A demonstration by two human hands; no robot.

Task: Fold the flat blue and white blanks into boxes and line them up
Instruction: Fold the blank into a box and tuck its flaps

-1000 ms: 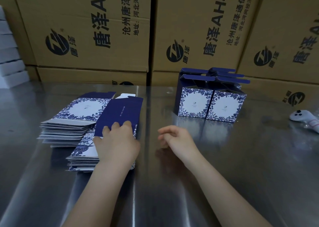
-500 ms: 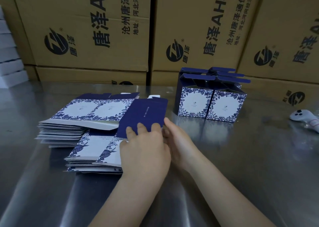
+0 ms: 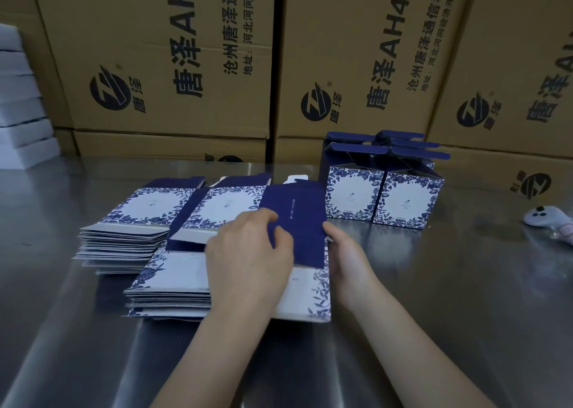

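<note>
While left grip (image 3: 248, 249) and right grip (image 3: 347, 252) each pinch one blue blank (image 3: 297, 218) over the near stack (image 3: 173, 283), left of the folded boxes (image 3: 353, 195), risk: squeezing off the creases could buckle a panel or drag stacked sheets askew.

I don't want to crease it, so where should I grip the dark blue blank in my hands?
Its two folded side edges, left hand from the left, right hand from the right: the dark blue blank is flat, so squeezing those edges inward should probably open it.
</note>
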